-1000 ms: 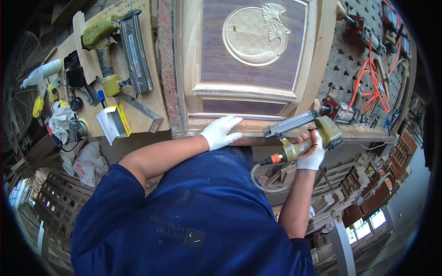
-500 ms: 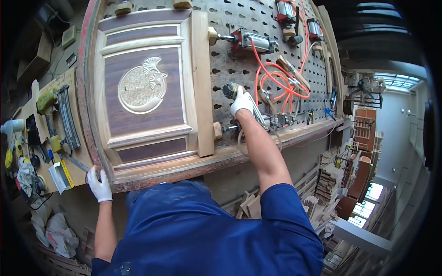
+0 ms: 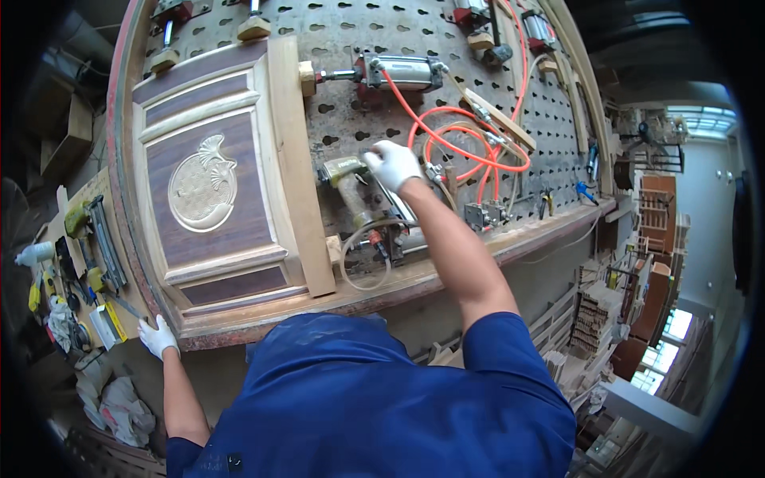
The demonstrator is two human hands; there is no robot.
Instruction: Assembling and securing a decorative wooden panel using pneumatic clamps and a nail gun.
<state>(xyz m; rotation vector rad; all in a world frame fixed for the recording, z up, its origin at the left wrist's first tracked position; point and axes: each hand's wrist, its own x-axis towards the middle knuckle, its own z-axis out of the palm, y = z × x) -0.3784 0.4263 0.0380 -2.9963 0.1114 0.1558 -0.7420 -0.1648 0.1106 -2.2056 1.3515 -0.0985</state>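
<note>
My right hand, in a white glove, is over the perforated metal worktop with its fingers loosely bent and apart. Beside and partly under it lies a green and grey air nail gun, its handle in plain view. To the left, a carved wooden panel door with a round relief rests against a long wooden batten. My left hand, also gloved, is at the near left corner of the worktop, fingers spread by the rim, near the end of a metal strip.
Pneumatic cylinders with wooden pads stand around the door. Orange air hoses loop over the worktop on the right. A side board at left carries another nail gun, a bottle and hand tools. Wood pieces are stacked at lower right.
The nail gun now lies on the worktop, and my right hand has let go of its grip. The view has shifted, so the door appears farther left. My left hand stays by the corner.
</note>
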